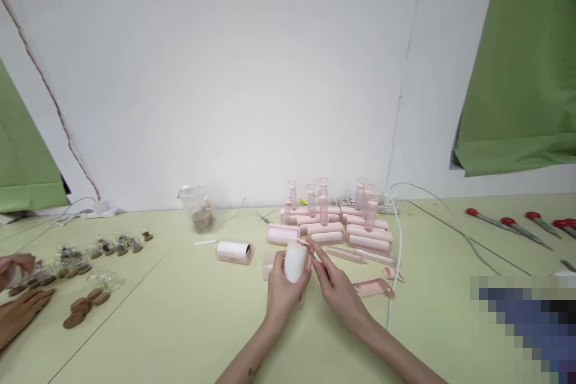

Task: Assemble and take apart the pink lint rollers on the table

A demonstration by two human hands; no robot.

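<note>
In the head view, the left hand is wrapped around a smooth white roll, its palm and the roll's lower end out of sight. The right hand has its fingers bent in at the roll's pink top edge; something thin and dark shows by the fingertips, and I cannot tell what they pinch. The left hand partly covers a pale pink piece. Far right of the right hand, pixelation hides part of the table. Far left of the left hand, a co-worker's hands are cut off by the edge, one with something clear and blurred.

Beyond the left hand, to its left, a clear bag has brown matter at its bottom. Near the co-worker's hands, glass domes on round brown bases contain tiny, indistinct bits; brown discs lie nearer.

Beyond the right hand are smooth, rounded pink cases and upright translucent bottles with looped tops. Slim clear tubes lie closer, and a shallow oblong tray is just right of that hand. Left of the left hand lie a white-topped case and a flat strip. Far right are red-handled, pointed metal tools.
</note>
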